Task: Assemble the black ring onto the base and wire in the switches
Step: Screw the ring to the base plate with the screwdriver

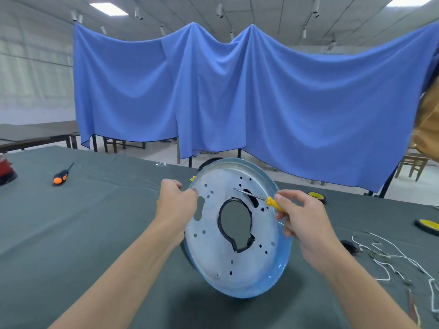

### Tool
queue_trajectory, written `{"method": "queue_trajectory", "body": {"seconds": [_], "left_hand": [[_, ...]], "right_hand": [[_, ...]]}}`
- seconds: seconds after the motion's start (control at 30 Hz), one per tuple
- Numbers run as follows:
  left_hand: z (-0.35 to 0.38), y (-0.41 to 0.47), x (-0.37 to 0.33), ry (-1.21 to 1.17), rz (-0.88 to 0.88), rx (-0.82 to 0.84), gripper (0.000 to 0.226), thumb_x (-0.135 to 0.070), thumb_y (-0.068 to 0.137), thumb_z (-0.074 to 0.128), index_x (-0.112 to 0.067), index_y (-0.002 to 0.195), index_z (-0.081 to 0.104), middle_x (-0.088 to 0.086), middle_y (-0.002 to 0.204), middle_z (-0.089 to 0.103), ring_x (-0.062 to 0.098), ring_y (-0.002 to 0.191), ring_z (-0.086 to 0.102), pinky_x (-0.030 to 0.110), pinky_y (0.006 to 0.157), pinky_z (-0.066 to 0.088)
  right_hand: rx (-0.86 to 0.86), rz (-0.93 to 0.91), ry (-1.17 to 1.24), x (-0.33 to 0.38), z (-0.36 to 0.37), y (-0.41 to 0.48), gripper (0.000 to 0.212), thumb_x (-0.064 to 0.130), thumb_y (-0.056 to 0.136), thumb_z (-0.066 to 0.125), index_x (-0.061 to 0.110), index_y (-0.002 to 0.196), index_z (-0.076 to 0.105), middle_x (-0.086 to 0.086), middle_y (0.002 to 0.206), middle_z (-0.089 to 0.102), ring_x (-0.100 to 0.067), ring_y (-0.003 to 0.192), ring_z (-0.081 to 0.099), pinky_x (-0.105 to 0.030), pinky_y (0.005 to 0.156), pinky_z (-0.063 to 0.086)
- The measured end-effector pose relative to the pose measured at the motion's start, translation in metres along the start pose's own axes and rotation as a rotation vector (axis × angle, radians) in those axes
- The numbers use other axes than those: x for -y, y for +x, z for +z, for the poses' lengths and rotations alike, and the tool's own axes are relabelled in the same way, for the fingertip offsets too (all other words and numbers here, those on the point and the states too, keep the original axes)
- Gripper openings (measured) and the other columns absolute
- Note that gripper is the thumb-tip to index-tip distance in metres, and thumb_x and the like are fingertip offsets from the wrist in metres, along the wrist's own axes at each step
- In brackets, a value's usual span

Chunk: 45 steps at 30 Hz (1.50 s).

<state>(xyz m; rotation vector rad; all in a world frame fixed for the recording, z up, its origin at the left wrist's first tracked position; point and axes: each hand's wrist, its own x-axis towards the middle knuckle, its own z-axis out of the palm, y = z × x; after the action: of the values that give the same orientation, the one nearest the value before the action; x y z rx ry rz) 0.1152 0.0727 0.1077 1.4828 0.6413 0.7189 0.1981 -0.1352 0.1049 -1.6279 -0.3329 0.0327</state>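
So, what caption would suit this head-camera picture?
The left hand grips the tilted metal base while the right hand points a yellow screwdriver at it.

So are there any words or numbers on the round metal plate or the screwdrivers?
No words or numbers can be read anywhere.
Metal base: bare, only holes.
Yellow screwdriver: no lettering shows.
Orange-and-black screwdriver: too small to tell.
Red thing at far left: too blurred to tell.

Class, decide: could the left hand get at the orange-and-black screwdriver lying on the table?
Probably not yet: the left hand grips the tilted metal base; bare cloth leaves the path to the screwdriver free.
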Motion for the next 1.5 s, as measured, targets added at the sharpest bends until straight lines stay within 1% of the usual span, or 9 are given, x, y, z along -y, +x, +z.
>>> {"method": "queue_trajectory", "body": {"seconds": [0.33, 0.43, 0.53, 0.73, 0.9, 1.07, 1.27, 1.37, 1.5], "left_hand": [[0.017, -0.002, -0.032, 0.172, 0.543, -0.241, 0.037, -0.004, 0.086, 0.056, -0.027, 0.078, 0.029, 0.006, 0.091, 0.048, 0.02, 0.074, 0.044, 0.029, 0.059, 0.04], [0.016, -0.005, -0.024, 0.261, 0.684, -0.243, 0.044, 0.007, 0.079, 0.057, -0.027, 0.079, 0.029, 0.003, 0.09, 0.043, 0.005, 0.072, 0.041, 0.013, 0.06, 0.036], [0.015, -0.005, -0.011, 0.327, 0.789, -0.228, 0.044, 0.015, 0.072, 0.054, -0.021, 0.082, 0.031, -0.007, 0.086, 0.035, -0.004, 0.076, 0.038, 0.012, 0.064, 0.035], [0.011, 0.001, 0.009, 0.477, 1.009, -0.165, 0.051, 0.024, 0.061, 0.056, -0.015, 0.085, 0.034, 0.014, 0.122, 0.043, 0.032, 0.108, 0.046, 0.033, 0.085, 0.034], [0.003, 0.007, 0.022, 0.721, 1.264, -0.145, 0.062, 0.029, 0.048, 0.06, -0.014, 0.087, 0.035, 0.039, 0.118, 0.049, 0.055, 0.098, 0.056, 0.039, 0.091, 0.042], [-0.006, 0.013, 0.05, 0.915, 1.496, -0.116, 0.031, 0.016, 0.072, 0.031, -0.011, 0.085, 0.037, 0.03, 0.12, 0.042, 0.046, 0.102, 0.048, 0.053, 0.085, 0.049], [-0.013, 0.019, 0.093, 0.943, 1.584, -0.01, 0.015, 0.003, 0.092, 0.036, -0.005, 0.086, 0.048, 0.022, 0.124, 0.041, 0.042, 0.112, 0.044, 0.05, 0.1, 0.04], [-0.014, 0.017, 0.104, 0.838, 1.594, 0.072, 0.017, -0.007, 0.1, 0.033, -0.001, 0.102, 0.049, 0.016, 0.124, 0.041, 0.035, 0.114, 0.044, 0.041, 0.107, 0.034], [-0.023, 0.022, 0.114, 0.917, 1.783, 0.141, 0.005, -0.01, 0.097, 0.039, -0.008, 0.095, 0.043, 0.021, 0.122, 0.042, 0.039, 0.111, 0.048, 0.047, 0.097, 0.042]], "right_hand": [[-0.123, 0.141, 0.331, -0.002, 0.0, -0.006, 0.012, 0.021, 0.092, 0.064, 0.01, 0.094, 0.067, -0.004, 0.062, 0.058, -0.011, 0.039, 0.029, -0.026, 0.044, 0.031], [-0.133, 0.242, 0.512, -0.01, -0.004, -0.01, 0.019, 0.025, 0.093, 0.063, 0.009, 0.089, 0.07, -0.005, 0.065, 0.06, -0.01, 0.038, 0.03, -0.023, 0.04, 0.034], [-0.009, 0.433, 0.691, -0.023, -0.003, -0.019, 0.018, 0.024, 0.091, 0.064, 0.007, 0.095, 0.068, -0.009, 0.069, 0.067, -0.009, 0.035, 0.033, -0.02, 0.035, 0.037], [0.09, 0.582, 0.855, -0.047, 0.002, -0.033, 0.029, 0.021, 0.087, 0.064, 0.003, 0.109, 0.069, -0.012, 0.081, 0.073, -0.01, 0.036, 0.035, -0.02, 0.036, 0.041], [0.14, 0.526, 0.922, -0.052, -0.002, -0.031, 0.04, 0.021, 0.075, 0.067, 0.003, 0.111, 0.067, -0.011, 0.086, 0.073, -0.011, 0.04, 0.037, -0.021, 0.038, 0.044], [0.173, 0.389, 0.526, -0.06, -0.006, -0.024, 0.022, 0.02, 0.088, 0.063, 0.005, 0.103, 0.067, -0.016, 0.082, 0.071, -0.013, 0.049, 0.05, -0.025, 0.045, 0.043], [0.119, 0.13, -0.449, -0.087, -0.005, -0.02, 0.014, 0.025, 0.081, 0.067, 0.011, 0.079, 0.064, 0.003, 0.054, 0.061, -0.007, 0.047, 0.051, -0.019, 0.048, 0.04], [0.134, -0.002, -0.771, -0.098, -0.003, -0.024, 0.018, 0.03, 0.081, 0.058, 0.014, 0.075, 0.054, 0.0, 0.066, 0.06, -0.014, 0.068, 0.057, -0.023, 0.061, 0.046], [0.166, -0.085, -1.04, -0.102, 0.001, -0.027, 0.026, 0.034, 0.087, 0.047, 0.02, 0.07, 0.034, 0.002, 0.072, 0.045, -0.03, 0.076, 0.043, -0.035, 0.066, 0.036]]}}
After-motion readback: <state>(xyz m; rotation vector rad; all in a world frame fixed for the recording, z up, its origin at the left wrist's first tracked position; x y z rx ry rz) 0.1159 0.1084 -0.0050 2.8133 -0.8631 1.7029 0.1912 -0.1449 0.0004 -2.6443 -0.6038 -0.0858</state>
